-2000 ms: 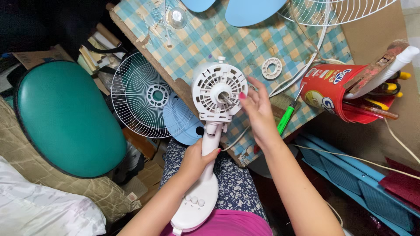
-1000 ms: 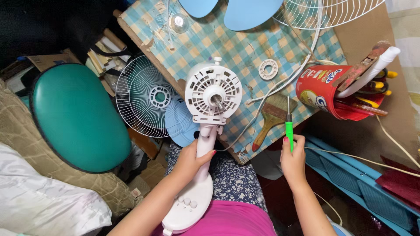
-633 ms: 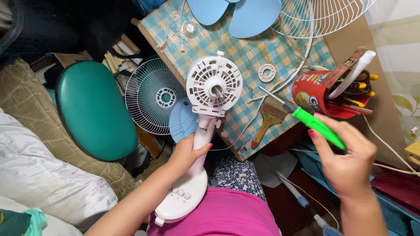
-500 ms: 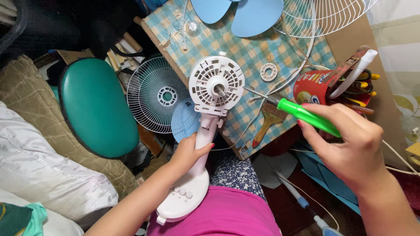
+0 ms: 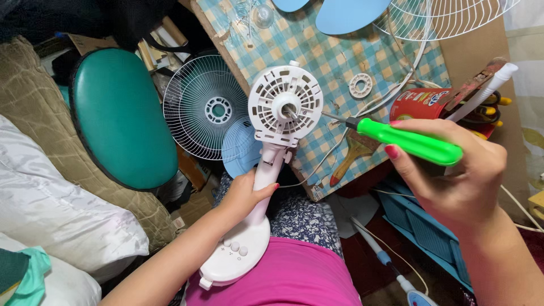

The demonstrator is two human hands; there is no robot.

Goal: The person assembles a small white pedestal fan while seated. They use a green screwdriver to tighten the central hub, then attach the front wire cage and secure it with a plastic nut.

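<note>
A white fan body lies across my lap, its round motor housing (image 5: 285, 105) facing up with a bare metal shaft in the middle. My left hand (image 5: 245, 195) grips the fan's white stem (image 5: 267, 170) just below the housing. My right hand (image 5: 456, 173) holds a green-handled screwdriver (image 5: 409, 141); its thin metal tip points left and reaches the right edge of the housing. The fan's base (image 5: 233, 258) with three small buttons rests near my waist.
A checked-cloth table (image 5: 323, 54) carries a white ring (image 5: 360, 85), a paintbrush (image 5: 354, 154), a red can (image 5: 418, 104) full of tools, blue fan blades (image 5: 345, 12) and a white grille (image 5: 453, 14). Another grille (image 5: 204, 105) leans by a green stool (image 5: 120, 116).
My right hand left the motor shaft, picked the green screwdriver off the table's edge, raised it and swung its tip leftward to the fan housing. My left hand kept its grip.
</note>
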